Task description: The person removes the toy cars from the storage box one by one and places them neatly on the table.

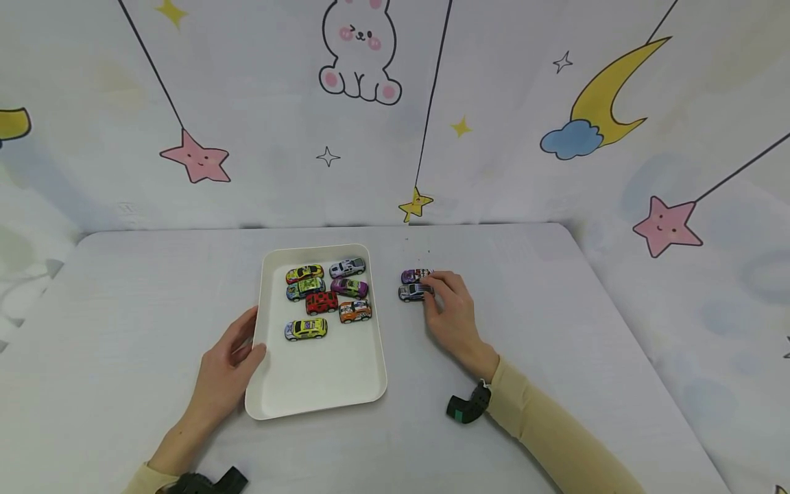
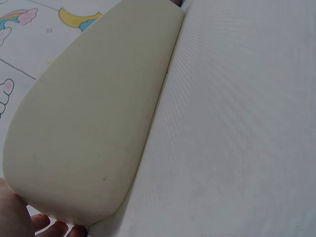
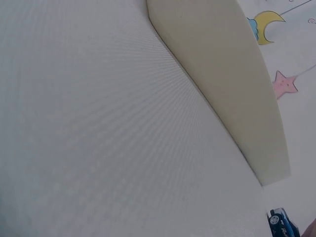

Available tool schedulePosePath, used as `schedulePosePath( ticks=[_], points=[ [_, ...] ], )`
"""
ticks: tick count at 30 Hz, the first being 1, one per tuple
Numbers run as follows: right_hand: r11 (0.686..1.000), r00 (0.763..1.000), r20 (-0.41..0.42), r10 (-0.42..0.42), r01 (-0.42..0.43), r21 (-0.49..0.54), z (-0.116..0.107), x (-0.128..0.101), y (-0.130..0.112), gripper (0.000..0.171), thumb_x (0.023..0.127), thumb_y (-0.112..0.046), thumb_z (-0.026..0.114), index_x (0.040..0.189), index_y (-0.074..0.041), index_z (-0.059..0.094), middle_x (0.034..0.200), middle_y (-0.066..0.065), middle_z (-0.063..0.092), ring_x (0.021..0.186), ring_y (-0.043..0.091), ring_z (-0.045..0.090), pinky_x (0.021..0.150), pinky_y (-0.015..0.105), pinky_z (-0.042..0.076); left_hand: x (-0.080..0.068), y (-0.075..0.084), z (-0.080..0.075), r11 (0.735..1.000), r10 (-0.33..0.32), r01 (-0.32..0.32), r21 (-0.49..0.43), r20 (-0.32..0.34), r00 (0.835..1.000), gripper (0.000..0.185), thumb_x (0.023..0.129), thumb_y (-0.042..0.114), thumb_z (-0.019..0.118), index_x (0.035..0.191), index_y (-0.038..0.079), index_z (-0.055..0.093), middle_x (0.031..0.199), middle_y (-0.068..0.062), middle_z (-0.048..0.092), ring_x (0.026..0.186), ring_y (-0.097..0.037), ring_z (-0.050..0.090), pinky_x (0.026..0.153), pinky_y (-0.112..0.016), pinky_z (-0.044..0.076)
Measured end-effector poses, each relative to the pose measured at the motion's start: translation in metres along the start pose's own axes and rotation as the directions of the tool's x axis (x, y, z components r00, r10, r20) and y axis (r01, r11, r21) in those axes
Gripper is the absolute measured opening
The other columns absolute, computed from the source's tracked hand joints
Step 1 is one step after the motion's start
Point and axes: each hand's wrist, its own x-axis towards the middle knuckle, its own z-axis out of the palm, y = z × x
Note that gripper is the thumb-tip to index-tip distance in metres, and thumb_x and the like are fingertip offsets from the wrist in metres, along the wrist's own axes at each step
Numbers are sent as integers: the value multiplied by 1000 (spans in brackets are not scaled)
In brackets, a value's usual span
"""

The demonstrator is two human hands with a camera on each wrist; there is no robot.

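A grey toy car (image 1: 411, 293) is pinched by the right hand (image 1: 449, 310) near the table's (image 1: 555, 322) far edge, its rear hidden by fingers; a purple car (image 1: 415, 276) sits just behind. The white tray's (image 1: 321, 384) left rim is held by the left hand (image 1: 228, 357).

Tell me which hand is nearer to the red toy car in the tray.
Left. The left hand grips the tray at its left rim, below-left of the red car; the right hand sits outside the tray by two cars.
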Motion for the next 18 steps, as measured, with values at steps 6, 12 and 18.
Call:
schedulePosePath(
  ticks=[6, 12, 18],
  points=[
    [1000, 1000, 10, -28, 28, 7, 0, -1, -1, 23, 83, 9, 69, 105, 3, 72, 108, 15, 66, 102, 30, 61, 85, 42, 53, 0, 0, 0, 1000, 4, -4, -6, 3, 1000, 58, 98, 6, 59, 152, 15, 42, 149, -18, 51, 132, -26, 54, 93, 0, 39],
    [998, 999, 3, -38, 38, 52, 3, -2, -4, 25, 83, 10, 69, 107, 3, 72, 110, 15, 66, 103, 30, 61, 87, 41, 52, 1, -1, 0, 1000, 2, -2, -7, 0, 1000, 58, 98, 6, 59, 152, 15, 42, 148, -17, 51, 132, -22, 55, 93, -1, 40],
    [986, 996, 29, -81, 76, 152, 10, -7, -18, 27, 86, 4, 70, 113, 0, 71, 115, 14, 66, 109, 28, 61, 96, 37, 51, 0, -1, 0, 1000, 5, -5, -3, -3, 1000, 58, 97, 6, 59, 152, 14, 42, 148, -19, 51, 132, -6, 52, 92, 0, 39]
  ],
)
